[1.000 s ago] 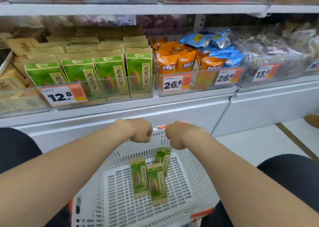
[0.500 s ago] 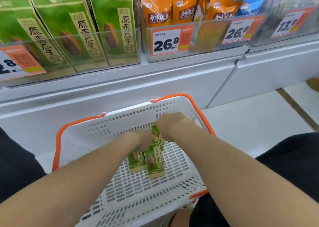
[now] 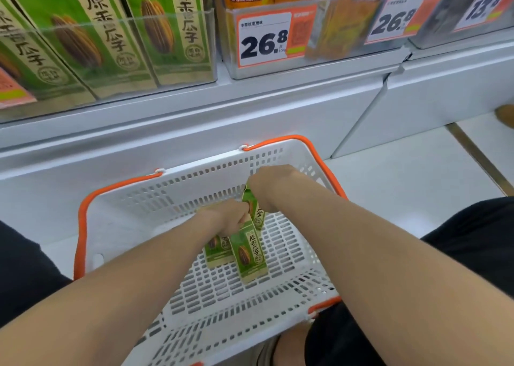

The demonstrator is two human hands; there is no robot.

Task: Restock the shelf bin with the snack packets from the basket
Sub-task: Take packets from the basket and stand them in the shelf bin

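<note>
A white basket [image 3: 194, 183] with orange handles stands on the floor below the shelf. Three green snack packets lie in it. My left hand [image 3: 226, 216] is curled over the top ends of the left packet [image 3: 218, 251] and the middle packet [image 3: 250, 257]. My right hand [image 3: 268, 183] grips the upper end of the right packet [image 3: 257, 215], which tilts up against the others. The clear shelf bin [image 3: 213, 36] at the upper left holds rows of the same green packets standing upright.
To the right of the green bin, a clear bin of orange packets carries a 26.8 price tag [image 3: 264, 38]. The white shelf base [image 3: 250, 109] runs behind the basket. Pale floor [image 3: 403, 176] lies to the right, and dark-clothed knees flank the basket.
Both hands dropped from the basket's far rim down onto the packets and closed on them. The view tilted down and moved closer to the shelf.
</note>
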